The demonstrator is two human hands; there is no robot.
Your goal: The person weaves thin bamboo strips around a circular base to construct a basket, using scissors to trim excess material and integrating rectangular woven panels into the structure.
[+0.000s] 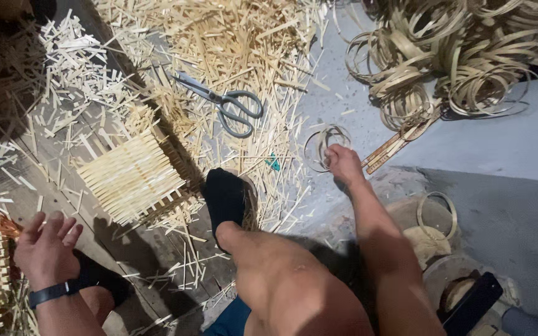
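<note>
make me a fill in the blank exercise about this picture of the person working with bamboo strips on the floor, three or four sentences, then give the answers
1. The right hand reaches for a small coiled ____ of bamboo strip on the grey floor.
2. The grey-handled ____ lie on the heap of cut bamboo sticks.
3. The left hand wears a dark ____ at the wrist.
4. A pile of bamboo hoops lies at the upper ____ of the picture.

Missing words: ring; scissors; band; right
</note>
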